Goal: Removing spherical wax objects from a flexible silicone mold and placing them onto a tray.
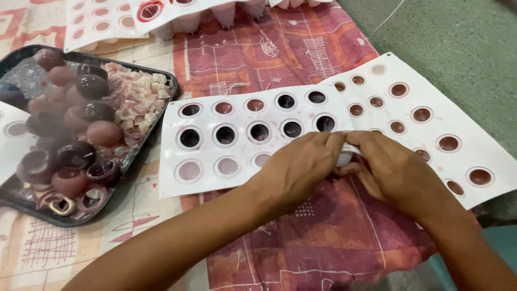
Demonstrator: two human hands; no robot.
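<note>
Nearest the camera, two bare forearms are seen reaching in from the near edge over a red and pink patterned cloth spread on the worktop. The left hand and right hand are brought together at the near right corner of a white silicone mould sheet. The corner is pinched and curled up between both grips; each grip is clamped on the sheet edge, fingers closed over it. On the sheet, round cavities are set in three rows, dark in the far and middle rows, pale in the near row. A second white mould sheet is laid just to the right, partly overlapped, its cavities brown. To the left a dark tray is seen, loaded with dark purple half-sphere shells and pale crumbled trimmings. Further white moulds are laid at the far edge.
</note>
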